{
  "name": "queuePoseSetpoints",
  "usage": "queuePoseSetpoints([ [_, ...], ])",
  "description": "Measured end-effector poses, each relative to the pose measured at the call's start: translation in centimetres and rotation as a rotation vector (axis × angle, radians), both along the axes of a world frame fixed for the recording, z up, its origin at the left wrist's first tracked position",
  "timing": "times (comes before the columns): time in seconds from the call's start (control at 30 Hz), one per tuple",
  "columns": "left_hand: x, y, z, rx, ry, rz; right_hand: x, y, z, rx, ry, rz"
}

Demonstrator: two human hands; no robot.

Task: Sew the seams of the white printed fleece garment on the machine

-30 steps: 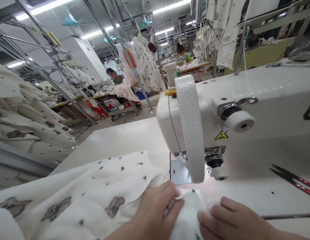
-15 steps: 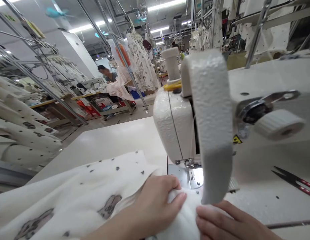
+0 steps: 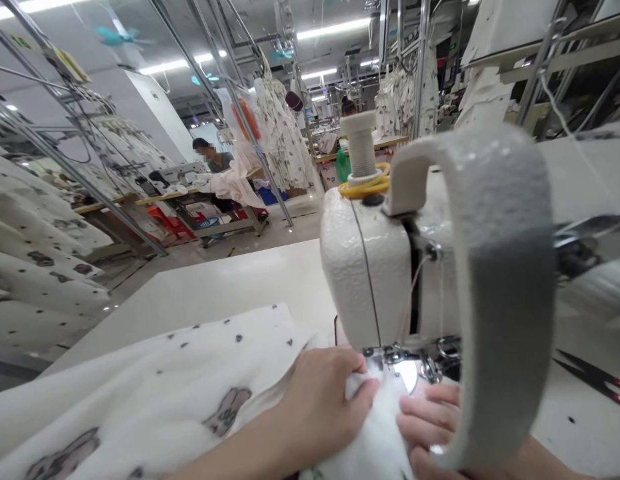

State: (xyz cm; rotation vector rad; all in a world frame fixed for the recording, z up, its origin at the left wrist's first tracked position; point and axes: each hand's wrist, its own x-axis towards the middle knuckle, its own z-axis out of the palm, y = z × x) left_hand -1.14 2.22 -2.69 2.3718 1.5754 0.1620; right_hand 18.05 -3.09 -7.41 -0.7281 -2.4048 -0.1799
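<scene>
Head view: printed cloth lies before the sewing machine, its length trailing left of it; left hand pinches the machine-side end between fingers, right hand close by, grip unclear.

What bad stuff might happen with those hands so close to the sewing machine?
The right hand's fingers are close to the metal parts under the sewing machine, so a finger might get hurt. The left hand pinches the white cloth, which could bunch up there. The snips lie with their blades apart, so a sweeping arm might get poked.
</scene>
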Motion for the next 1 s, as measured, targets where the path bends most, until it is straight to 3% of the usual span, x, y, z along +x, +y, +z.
queuePoseSetpoints([
  [0.1, 0.3, 0.2, 0.3, -0.006, 0.082, 0.007, -0.2, 0.1, -0.7, 0.004, -0.036, 0.02],
  [0.27, 0.8, 0.2, 0.3, 0.063, 0.141, 0.031, -1.1, 0.4, -2.7, 0.13, 0.158, -0.152],
  [0.4, 0.9, 0.5, 0.0, 0.101, 0.092, -0.025, -1.6, 1.0, -3.7, 0.182, 0.201, -0.131],
  [0.9, 0.6, 0.5, -0.2, 0.123, 0.025, 0.01, -1.4, 1.1, -2.7, 0.113, 0.283, -0.14],
  [1.0, 0.6, 0.4, -0.3, 0.127, 0.038, 0.016, -0.7, 1.0, -2.0, 0.09, 0.205, -0.128],
])
